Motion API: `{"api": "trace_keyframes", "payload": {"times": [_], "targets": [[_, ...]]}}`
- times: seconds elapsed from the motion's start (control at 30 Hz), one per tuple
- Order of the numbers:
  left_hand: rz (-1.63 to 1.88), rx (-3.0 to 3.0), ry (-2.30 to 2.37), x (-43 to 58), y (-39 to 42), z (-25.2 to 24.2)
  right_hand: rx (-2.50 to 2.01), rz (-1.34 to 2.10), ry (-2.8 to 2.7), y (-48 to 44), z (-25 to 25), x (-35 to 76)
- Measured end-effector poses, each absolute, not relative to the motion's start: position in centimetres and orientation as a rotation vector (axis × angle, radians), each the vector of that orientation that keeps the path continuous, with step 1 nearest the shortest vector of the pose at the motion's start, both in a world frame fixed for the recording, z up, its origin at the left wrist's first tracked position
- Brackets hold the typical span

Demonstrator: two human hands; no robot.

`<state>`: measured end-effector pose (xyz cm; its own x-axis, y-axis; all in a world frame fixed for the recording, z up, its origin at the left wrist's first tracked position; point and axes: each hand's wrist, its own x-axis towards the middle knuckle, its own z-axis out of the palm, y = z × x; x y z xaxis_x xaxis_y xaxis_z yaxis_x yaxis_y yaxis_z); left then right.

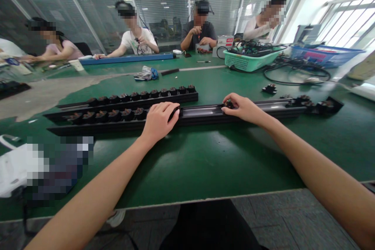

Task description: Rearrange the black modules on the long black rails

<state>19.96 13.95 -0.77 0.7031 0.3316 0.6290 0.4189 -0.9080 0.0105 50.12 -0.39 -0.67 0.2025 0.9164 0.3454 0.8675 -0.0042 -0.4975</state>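
Note:
A long black channel rail (202, 112) lies across the table in front of me, with several black round-bodied modules with copper-coloured contacts (114, 115) seated in its left part. My left hand (160, 122) curls over the rail, its fingers closed around a black module (174, 114) at the right end of that row. Between thumb and fingers, my right hand (240, 107) pinches another black module (227, 104) at the rail, mostly covered by the fingers. Bare channel shows between both hands. More such modules (301, 100) sit around the rail's right end.
Behind lies a second black rail (191, 97) filled with modules. A loose module (269, 89) rests farther right. A green basket (252, 60) of cables, a blue basket (325, 55), gloves (146, 73) and a blue bar (129, 58) are beyond. Several people sit opposite.

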Motion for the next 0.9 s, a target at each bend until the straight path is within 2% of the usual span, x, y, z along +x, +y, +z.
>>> {"api": "trace_keyframes", "payload": {"times": [0.9], "targets": [[-0.977,-2.794,-0.624,20.03,13.96,-0.63,-1.923,-0.064,-1.644,-0.7,-0.41,49.62]]}}
